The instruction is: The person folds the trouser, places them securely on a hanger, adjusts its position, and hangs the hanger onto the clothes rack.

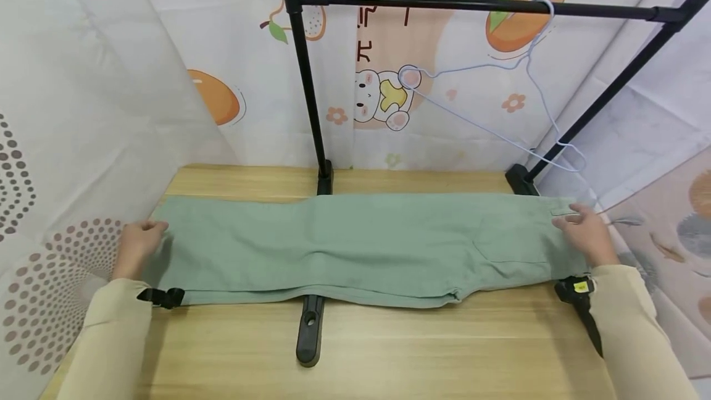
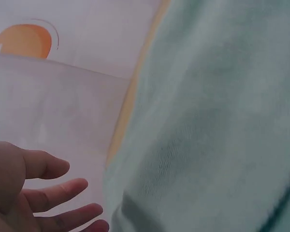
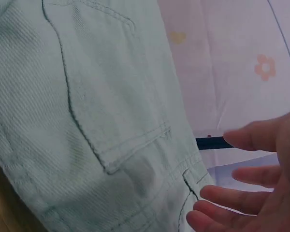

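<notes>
Green trousers [image 1: 355,239], folded lengthwise, lie flat across the table with the leg ends at the left and the waist at the right. Close beside the leg ends is my left hand [image 1: 137,245]. In the left wrist view its fingers [image 2: 60,193] are spread and relaxed, with nothing between them. At the waist end, my right hand [image 1: 590,236] has its fingertips over the edge of the cloth. The right wrist view shows loosely extended fingers [image 3: 237,198] near the waistband; whether they touch it, I cannot tell. A stitched back pocket [image 3: 121,121] faces up.
A black garment rack [image 1: 422,0] stands at the back, and the trousers lie over its left foot [image 1: 308,338]. From its bar hangs a pale blue wire hanger [image 1: 483,66], tilted. Printed white curtains [image 1: 239,42] enclose the wooden table [image 1: 400,350] at the back and sides.
</notes>
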Demonstrator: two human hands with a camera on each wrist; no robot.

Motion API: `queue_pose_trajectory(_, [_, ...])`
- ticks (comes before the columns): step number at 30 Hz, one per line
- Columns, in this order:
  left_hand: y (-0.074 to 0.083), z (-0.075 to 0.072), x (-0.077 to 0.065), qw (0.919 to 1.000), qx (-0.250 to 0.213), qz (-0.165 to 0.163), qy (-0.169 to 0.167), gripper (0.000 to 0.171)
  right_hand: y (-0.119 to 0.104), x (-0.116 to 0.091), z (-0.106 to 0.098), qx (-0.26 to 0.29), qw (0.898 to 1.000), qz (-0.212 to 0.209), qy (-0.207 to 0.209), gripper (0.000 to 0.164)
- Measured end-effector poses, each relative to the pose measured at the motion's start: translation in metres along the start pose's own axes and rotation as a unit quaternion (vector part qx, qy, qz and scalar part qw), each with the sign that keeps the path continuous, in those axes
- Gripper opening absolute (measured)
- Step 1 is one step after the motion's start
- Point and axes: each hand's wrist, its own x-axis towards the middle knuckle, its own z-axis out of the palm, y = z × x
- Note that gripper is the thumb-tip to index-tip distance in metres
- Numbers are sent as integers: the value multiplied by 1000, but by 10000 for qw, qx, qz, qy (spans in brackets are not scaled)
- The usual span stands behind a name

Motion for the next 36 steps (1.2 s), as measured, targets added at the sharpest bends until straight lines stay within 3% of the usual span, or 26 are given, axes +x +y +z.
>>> queue_pose_trajectory(4, [-3, 1, -13, 9975, 607, 299, 206, 62, -3, -8, 4, -432, 9981, -360, -240, 69])
queue_pose_trajectory(8, [-7, 4, -21, 9889, 1349, 585, 189, 58, -9, -18, 13, -897, 9917, -791, -463, 69])
queue_pose_trajectory(10, [-11, 5, -23, 9829, 1719, 638, 155, 60, -11, -24, 21, -997, 9869, -1125, -585, 65])
queue_pose_trajectory(13, [-20, 7, -26, 9794, 1961, 466, 93, 66, -13, -33, 32, -1103, 9782, -1587, -754, 59])
queue_pose_trajectory(18, [-34, 7, -32, 9799, 1991, 78, 70, 72, -16, -48, 45, -1189, 9688, -2017, -810, 56])
queue_pose_trajectory(22, [-43, 2, -39, 9823, 1849, 120, 262, 66, -18, -59, 59, -1282, 9595, -2420, -666, 52])
queue_pose_trajectory(25, [-43, -4, -46, 9796, 1982, 78, 315, 59, -20, -68, 71, -1431, 9475, -2800, -577, 47])
queue_pose_trajectory(29, [-43, -10, -52, 9761, 2162, 28, 243, 56, -23, -74, 83, -1623, 9372, -3031, -583, 41])
queue_pose_trajectory(36, [-50, -12, -52, 9797, 1972, -109, 340, 53, -28, -74, 94, -1849, 9243, -3303, -495, 37])
